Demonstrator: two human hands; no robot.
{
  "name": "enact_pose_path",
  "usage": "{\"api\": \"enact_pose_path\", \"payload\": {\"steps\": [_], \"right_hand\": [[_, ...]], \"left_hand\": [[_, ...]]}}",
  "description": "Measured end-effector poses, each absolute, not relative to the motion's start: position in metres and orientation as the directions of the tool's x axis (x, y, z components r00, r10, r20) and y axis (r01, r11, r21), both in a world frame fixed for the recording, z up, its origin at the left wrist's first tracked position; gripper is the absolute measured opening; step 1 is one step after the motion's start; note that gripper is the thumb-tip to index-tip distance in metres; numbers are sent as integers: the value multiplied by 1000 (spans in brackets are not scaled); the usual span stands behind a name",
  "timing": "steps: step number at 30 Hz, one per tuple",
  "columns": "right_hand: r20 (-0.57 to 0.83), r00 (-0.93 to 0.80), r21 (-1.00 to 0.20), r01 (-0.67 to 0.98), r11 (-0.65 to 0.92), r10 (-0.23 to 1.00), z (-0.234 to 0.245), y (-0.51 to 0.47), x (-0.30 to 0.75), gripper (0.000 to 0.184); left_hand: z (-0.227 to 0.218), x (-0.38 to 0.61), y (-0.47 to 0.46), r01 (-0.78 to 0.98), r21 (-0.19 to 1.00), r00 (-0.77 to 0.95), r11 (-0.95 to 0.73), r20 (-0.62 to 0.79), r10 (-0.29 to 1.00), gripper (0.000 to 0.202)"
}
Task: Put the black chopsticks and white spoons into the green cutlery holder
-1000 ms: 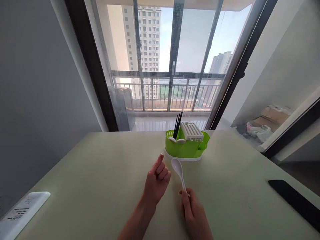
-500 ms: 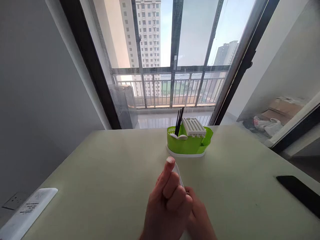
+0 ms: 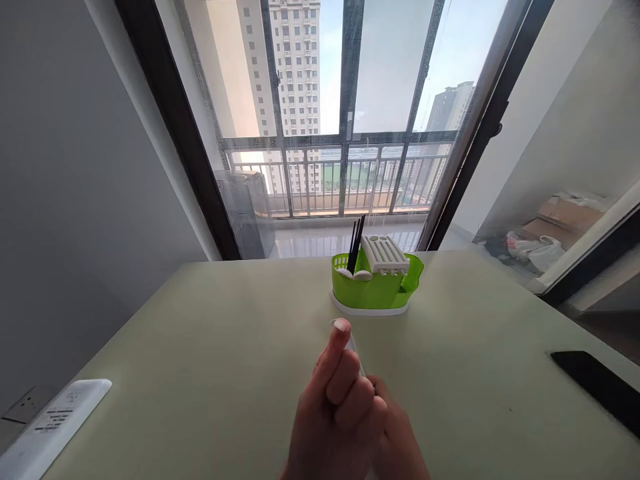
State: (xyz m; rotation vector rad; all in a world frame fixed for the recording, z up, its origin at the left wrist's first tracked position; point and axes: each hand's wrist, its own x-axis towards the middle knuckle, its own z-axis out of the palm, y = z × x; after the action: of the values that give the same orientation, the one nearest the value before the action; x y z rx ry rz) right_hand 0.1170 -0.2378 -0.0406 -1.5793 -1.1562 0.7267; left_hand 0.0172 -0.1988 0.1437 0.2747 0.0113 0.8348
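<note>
In the middle foreground my left hand (image 3: pixel 340 413) is closed, with its thumb pointing forward and its fingers curled. A thin white object (image 3: pixel 354 348) shows as a narrow strip beyond those fingers; its kind is hidden. Behind and to the right, my right hand (image 3: pixel 399 437) is partly covered by the left. Its fingers look closed near the strip's lower end, but what they grip is hidden. Past the hands stands a green utensil holder (image 3: pixel 370 293) on a white base, with black chopsticks (image 3: pixel 355 247), white spoons (image 3: pixel 363 275) and a white slotted rack (image 3: pixel 385 255).
A white power strip or similar long white box (image 3: pixel 60 417) lies at the table's left edge. On the right rests a flat black object (image 3: pixel 597 387). The pale table (image 3: pixel 225 347) reaches toward a glass sliding door; a wall stands on the left.
The white strip's tip now shows to the left of my thumb. Both hands stay close together in nearly the same place. The whole view has shifted slightly.
</note>
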Motion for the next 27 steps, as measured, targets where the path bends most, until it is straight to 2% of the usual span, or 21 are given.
{"api": "enact_pose_path", "payload": {"steps": [5, 8, 11, 13, 14, 15, 17, 19, 20, 22, 24, 27], "right_hand": [[116, 378, -952, 305, -5, 919, -36, -237, 115, 30], [127, 422, -953, 303, -8, 898, -27, -239, 111, 36], [157, 450, -940, 340, -6, 879, -20, -242, 107, 39], [194, 457, -928, 372, 11, 868, -18, -243, 106, 39], [217, 455, -921, 388, 27, 863, -18, -243, 105, 38], [244, 450, -914, 404, 48, 859, -18, -243, 105, 37], [296, 425, -895, 436, 94, 855, -20, -244, 105, 36], [345, 394, -870, 476, 131, 852, -23, -243, 107, 34], [366, 382, -855, 498, 144, 849, -24, -243, 108, 33], [410, 342, -823, 539, 181, 845, -25, -243, 110, 31], [441, 322, -802, 560, 207, 838, -23, -242, 110, 29], [464, 353, -798, 564, 210, 813, -19, -243, 108, 32]], "left_hand": [[142, 18, -197, -732, 325, 647, 598, 58, 760, 4], [142, 15, -198, -705, 496, 604, 508, 44, 796, 10], [139, 8, -198, -554, 782, 510, 285, 49, 859, 19], [133, 3, -194, -320, 947, 407, 33, 106, 907, 22], [129, 1, -190, -172, 977, 354, -128, 182, 917, 20], [125, -1, -186, -19, 953, 313, -302, 292, 904, 15], [116, -5, -177, 255, 758, 293, -601, 531, 795, 13], [109, -10, -168, 431, 529, 345, -731, 652, 675, 28], [106, -12, -165, 476, 457, 387, -751, 659, 645, 35], [104, -17, -157, 506, 389, 488, -770, 606, 628, 43], [104, -23, -151, 498, 374, 584, -782, 523, 621, 40], [109, -32, -142, 485, 427, 667, -763, 384, 639, 25]]}}
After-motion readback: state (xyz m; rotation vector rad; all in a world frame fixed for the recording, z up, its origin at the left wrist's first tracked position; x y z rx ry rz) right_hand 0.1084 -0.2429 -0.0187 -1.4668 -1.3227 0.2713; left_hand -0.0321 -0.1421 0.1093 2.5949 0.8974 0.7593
